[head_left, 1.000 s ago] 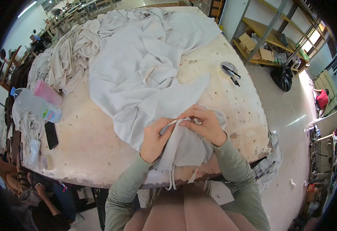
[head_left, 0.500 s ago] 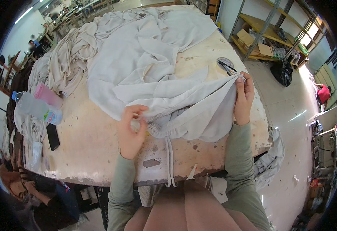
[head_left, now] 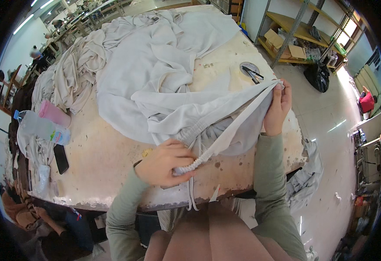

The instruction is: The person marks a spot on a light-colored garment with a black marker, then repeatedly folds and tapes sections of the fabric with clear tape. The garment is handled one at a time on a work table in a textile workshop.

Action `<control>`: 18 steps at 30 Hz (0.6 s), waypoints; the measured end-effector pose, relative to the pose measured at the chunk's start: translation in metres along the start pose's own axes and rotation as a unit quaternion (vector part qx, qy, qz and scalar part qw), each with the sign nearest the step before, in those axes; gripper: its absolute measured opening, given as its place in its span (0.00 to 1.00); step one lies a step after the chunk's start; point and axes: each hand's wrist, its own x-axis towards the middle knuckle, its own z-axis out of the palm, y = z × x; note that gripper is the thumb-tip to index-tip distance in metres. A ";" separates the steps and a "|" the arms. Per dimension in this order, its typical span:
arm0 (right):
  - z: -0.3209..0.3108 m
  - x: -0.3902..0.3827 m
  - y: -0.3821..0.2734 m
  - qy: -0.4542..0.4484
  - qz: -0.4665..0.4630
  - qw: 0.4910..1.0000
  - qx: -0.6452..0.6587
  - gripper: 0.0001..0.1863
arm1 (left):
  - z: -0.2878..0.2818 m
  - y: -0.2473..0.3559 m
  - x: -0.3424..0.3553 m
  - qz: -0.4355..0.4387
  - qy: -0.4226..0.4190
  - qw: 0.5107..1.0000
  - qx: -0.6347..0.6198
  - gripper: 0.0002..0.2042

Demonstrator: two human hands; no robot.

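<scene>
One stained worktable (head_left: pixel 99 174) bears the pale grey elastic-waisted garment (head_left: pixel 216 105), which stretches toward eight o'clock from the right hand (head_left: pixel 279 106), pinching its edge, and toward two o'clock from the left hand (head_left: pixel 166 162), fingers curled round the gathered waistband (head_left: pixel 202 160); a thin cord (head_left: pixel 191 195) hangs at six o'clock from there.

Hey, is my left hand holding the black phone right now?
No, the left hand grips a gathered edge of the pale fabric, while the black phone lies on the table farther left.
</scene>
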 end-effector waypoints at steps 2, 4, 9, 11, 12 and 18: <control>0.001 -0.001 0.000 0.000 -0.008 1.000 -0.004 0.11 | -0.013 0.019 -0.009 -0.004 -0.012 0.999 0.053 0.08; 0.002 -0.002 -0.002 0.001 -0.012 1.000 0.009 0.11 | -0.023 0.038 -0.017 -0.034 0.007 0.991 0.127 0.08; 0.009 -0.003 -0.006 0.001 0.012 1.000 0.006 0.11 | -0.047 0.057 -0.041 0.020 0.031 0.997 0.074 0.08; 0.011 -0.005 -0.006 -0.016 0.020 1.000 0.004 0.11 | -0.052 0.060 -0.052 0.043 0.021 0.999 0.009 0.08; 0.013 -0.008 -0.006 -0.024 0.019 1.000 0.006 0.11 | -0.054 0.060 -0.057 0.057 0.015 0.998 -0.012 0.08; 0.014 -0.017 -0.008 -0.089 0.024 0.996 -0.006 0.10 | -0.060 0.062 -0.076 0.071 0.074 0.993 -0.055 0.11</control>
